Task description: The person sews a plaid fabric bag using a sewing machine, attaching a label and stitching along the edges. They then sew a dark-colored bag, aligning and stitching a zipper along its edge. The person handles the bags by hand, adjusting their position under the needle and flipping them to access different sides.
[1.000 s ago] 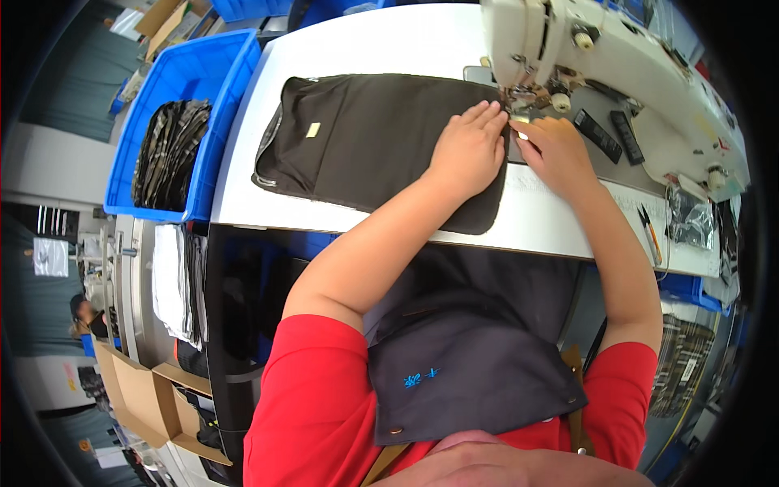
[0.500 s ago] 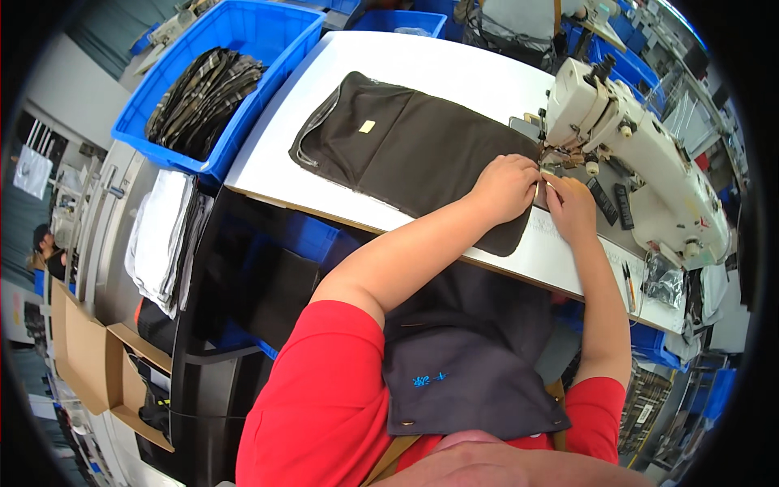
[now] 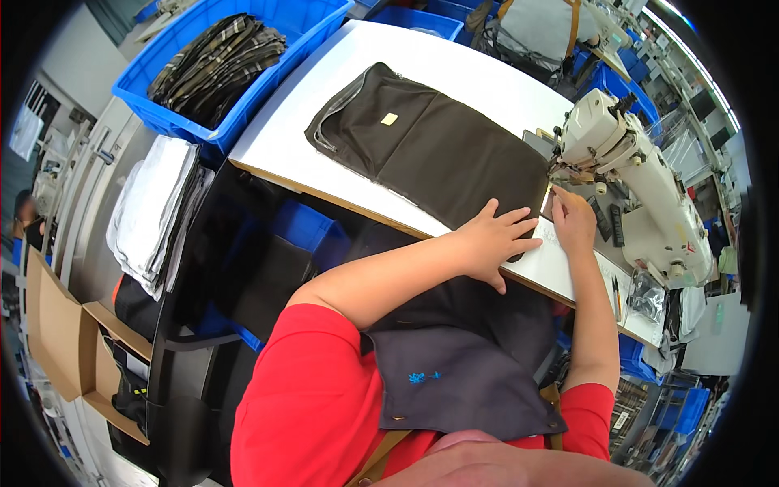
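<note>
A dark brown fabric panel (image 3: 462, 146) lies flat on the white table, with a zipper (image 3: 326, 134) along its left end and a small pale yellow label (image 3: 389, 119). Its right edge reaches the needle area of a white sewing machine (image 3: 641, 170). Over the panel's near right corner, my left hand (image 3: 497, 241) is open with fingers spread. Close to the needle, my right hand (image 3: 574, 221) has thumb and fingers pinched beside the panel's right edge. What they hold is too small to make out.
A blue bin (image 3: 268, 101) of folded plaid cloth stands at the far left. White sheets (image 3: 154, 211) hang below it, above an open cardboard box (image 3: 61, 325). Pens (image 3: 616, 296) and a clear plastic bag (image 3: 647, 294) lie on the table's right end.
My left hand has drawn back from the needle toward me, and its fingers have spread. My right hand remains pinched near the needle. The whole view has shifted slightly.
</note>
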The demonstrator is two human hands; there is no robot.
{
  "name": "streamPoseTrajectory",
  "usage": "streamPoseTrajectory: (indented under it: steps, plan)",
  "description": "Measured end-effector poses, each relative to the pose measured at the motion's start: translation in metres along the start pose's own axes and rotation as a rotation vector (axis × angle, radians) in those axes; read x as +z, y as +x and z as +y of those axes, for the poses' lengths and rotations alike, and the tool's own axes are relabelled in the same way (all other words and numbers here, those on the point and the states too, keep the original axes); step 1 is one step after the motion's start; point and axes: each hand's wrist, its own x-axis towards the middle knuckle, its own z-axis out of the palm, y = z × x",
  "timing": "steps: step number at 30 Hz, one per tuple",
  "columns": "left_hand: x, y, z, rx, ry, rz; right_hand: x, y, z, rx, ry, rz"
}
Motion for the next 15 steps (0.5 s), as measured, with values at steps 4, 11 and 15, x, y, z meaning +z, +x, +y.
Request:
streamPoseTrajectory:
  steps: [4,11,15]
  plan:
    - [0.035,-0.011,0.015,0.026,0.074,0.175,0.001,0.003,0.0,-0.012,-0.036,0.001]
    - [-0.091,-0.062,0.07,0.385,-1.125,-0.311,-0.007,-0.009,-0.026,-0.152,0.098,0.048]
    - [-0.15,-0.066,0.052,0.265,-1.182,0.366,-0.012,-0.032,-0.093,-0.317,0.396,-0.004]
